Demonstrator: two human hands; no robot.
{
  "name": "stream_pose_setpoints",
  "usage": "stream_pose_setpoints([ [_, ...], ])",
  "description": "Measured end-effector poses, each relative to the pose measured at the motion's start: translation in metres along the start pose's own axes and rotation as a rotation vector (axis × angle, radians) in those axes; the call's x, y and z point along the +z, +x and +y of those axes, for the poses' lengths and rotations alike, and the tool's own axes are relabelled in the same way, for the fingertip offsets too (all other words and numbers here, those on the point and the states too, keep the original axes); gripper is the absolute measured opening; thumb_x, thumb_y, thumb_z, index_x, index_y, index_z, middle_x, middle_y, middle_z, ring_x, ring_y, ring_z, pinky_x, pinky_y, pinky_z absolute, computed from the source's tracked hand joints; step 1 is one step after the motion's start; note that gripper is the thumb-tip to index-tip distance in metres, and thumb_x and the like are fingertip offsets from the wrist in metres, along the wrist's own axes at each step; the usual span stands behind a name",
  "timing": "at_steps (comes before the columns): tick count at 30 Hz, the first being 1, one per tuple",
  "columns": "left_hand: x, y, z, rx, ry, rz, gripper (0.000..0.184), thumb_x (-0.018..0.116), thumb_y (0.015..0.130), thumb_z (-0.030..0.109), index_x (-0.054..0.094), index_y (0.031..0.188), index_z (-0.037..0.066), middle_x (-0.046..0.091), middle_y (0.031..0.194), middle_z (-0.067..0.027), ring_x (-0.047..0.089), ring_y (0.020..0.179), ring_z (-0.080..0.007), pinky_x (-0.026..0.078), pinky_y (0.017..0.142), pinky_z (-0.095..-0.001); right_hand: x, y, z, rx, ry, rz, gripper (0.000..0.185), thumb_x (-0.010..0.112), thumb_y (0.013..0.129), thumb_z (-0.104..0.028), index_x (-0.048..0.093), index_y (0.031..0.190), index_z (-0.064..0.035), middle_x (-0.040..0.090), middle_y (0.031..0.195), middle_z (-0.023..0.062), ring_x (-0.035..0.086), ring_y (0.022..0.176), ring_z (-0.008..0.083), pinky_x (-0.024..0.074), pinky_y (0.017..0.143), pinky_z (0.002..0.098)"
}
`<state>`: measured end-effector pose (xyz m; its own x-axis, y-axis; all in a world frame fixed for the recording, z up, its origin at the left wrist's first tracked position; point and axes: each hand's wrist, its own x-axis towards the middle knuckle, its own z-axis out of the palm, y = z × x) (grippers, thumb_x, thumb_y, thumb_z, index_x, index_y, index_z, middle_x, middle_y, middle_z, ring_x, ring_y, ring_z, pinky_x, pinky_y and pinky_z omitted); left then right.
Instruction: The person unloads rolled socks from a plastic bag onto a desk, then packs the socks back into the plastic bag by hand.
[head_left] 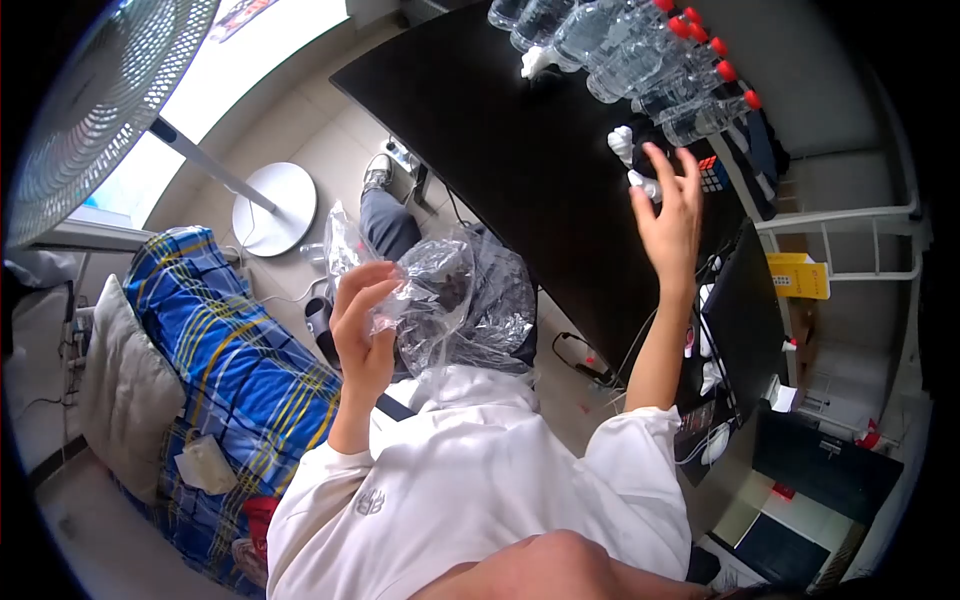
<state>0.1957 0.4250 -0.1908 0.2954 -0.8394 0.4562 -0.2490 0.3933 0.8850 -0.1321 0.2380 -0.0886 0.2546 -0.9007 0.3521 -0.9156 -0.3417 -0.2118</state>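
Near centre, I'm judging the crinkled, clear plastic bag [455, 300] light, slippery, best edge-gripped; left fingers [368, 283] half-curled, grip unclear; right fingers [690, 178] spread, empty.

Left hand [364, 318] curled (right hand [672, 218] outstretched).

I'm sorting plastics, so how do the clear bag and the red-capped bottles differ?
The clear bag is limp and crumpled, while the red-capped bottles hold a firm shape. The bag is at the left hand; the bottles are grouped on the black desk. Both are see-through.
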Motion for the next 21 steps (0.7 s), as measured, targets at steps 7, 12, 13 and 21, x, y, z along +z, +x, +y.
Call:
stream_pose_setpoints([
  [7,-0.011,-0.01,0.002,-0.032,0.028,0.05,0.035,0.058,0.078,0.006,0.07,0.109,-0.004,0.063,0.122,-0.0206,0.062,0.114,-0.0327,0.047,0.1,-0.0401,0.06,0.053,0.081,0.015,-0.172,0.122,0.058,0.076,0.088,-0.025,0.058,0.143,-0.0256,0.044,0.152,0.0227,0.051,0.128,0.0492,0.0455,0.107,0.0516],
  [12,-0.026,-0.015,0.007,-0.05,0.079,0.062,0.029,0.064,0.085,0.01,0.069,0.11,-0.004,0.064,0.124,-0.0185,0.062,0.116,-0.0318,0.045,0.102,-0.0392,0.148,0.04,0.11,0.1,-0.392,0.157,0.047,0.072,0.091,-0.039,0.062,0.136,-0.0285,0.05,0.144,0.0222,0.053,0.124,0.0481,0.0496,0.098,0.0585],
  [13,-0.029,-0.015,0.006,-0.048,0.096,0.072,0.029,0.064,0.085,0.01,0.069,0.11,-0.004,0.064,0.124,-0.0185,0.062,0.116,-0.0318,0.045,0.102,-0.0392,0.143,0.036,0.098,0.138,-0.402,0.15,0.047,0.072,0.09,-0.038,0.063,0.135,-0.0269,0.052,0.142,0.0216,0.053,0.123,0.0474,0.0501,0.096,0.058],
  [21,-0.033,-0.011,0.0,-0.07,0.001,0.063,0.028,0.062,0.084,-0.001,0.069,0.111,-0.002,0.066,0.128,-0.0213,0.063,0.121,-0.0341,0.047,0.104,-0.0406,0.095,0.006,0.056,-0.088,-0.007,0.26,0.046,0.071,0.091,-0.029,0.061,0.127,-0.0022,0.051,0.134,0.0242,0.054,0.119,0.0438,0.0451,0.103,0.0529],
])
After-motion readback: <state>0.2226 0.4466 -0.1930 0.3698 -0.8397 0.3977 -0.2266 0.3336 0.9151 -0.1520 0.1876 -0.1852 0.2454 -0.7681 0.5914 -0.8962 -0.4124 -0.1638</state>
